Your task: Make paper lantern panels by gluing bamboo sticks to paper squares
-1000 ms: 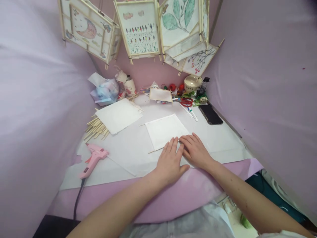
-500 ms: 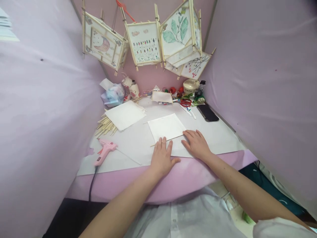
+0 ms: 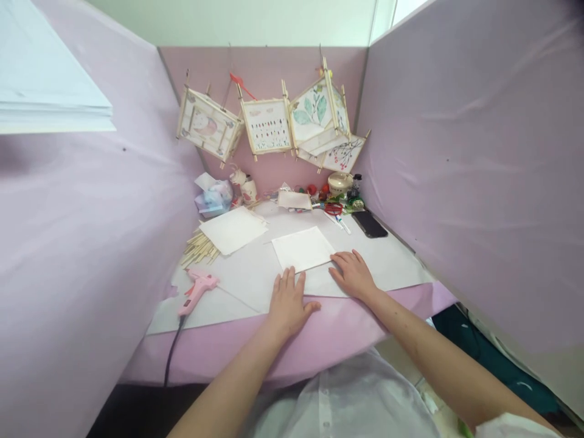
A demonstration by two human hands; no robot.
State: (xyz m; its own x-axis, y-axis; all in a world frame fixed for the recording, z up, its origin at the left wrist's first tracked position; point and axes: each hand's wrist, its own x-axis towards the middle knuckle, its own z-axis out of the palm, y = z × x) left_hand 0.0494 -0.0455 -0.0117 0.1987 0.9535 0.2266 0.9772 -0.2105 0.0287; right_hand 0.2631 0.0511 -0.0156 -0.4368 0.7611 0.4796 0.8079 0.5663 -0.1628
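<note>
Left hand (image 3: 291, 306) and right hand (image 3: 353, 275), both unclamped, rest at the near edge of white sheet (image 3: 302, 249), lying ahead, long axis crosswise.

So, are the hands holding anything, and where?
Nothing is held: the left hand and right hand rest open at the near edge of the white sheet.

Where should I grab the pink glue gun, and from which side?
Take the pink glue gun by its handle, probably from the near right: it seems to lie on its side, handle angled toward you, nozzle and trigger on the left, so the handle's back faces right. Mind the cord.
</note>
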